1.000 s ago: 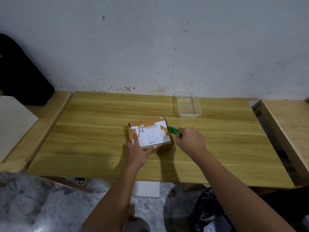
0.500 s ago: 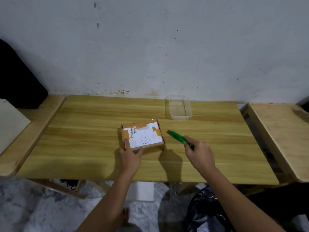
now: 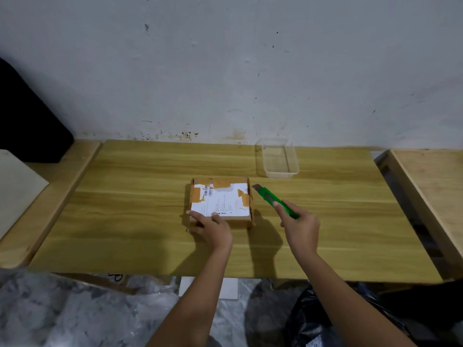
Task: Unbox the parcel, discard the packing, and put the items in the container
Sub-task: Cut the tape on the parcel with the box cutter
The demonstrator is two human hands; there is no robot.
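A small cardboard parcel (image 3: 221, 200) with a white shipping label and brown tape lies flat in the middle of the wooden table (image 3: 125, 209). My left hand (image 3: 213, 227) presses on its near left corner, fingers spread over the edge. My right hand (image 3: 299, 225) grips a green utility knife (image 3: 274, 201); the blade end points up-left and sits just right of the parcel's far right corner, slightly apart from it. A clear plastic container (image 3: 276, 157) stands empty behind the parcel near the wall.
A black bag (image 3: 325, 319) sits on the floor below the table's front edge at right. A second wooden surface (image 3: 436, 184) flanks the right side. At far left are a dark object (image 3: 27, 121) and a pale board (image 3: 15, 186).
My right hand has pulled the knife back to the right, away from the parcel's edge. My left hand slid to the parcel's near left corner. The head view shifted slightly.
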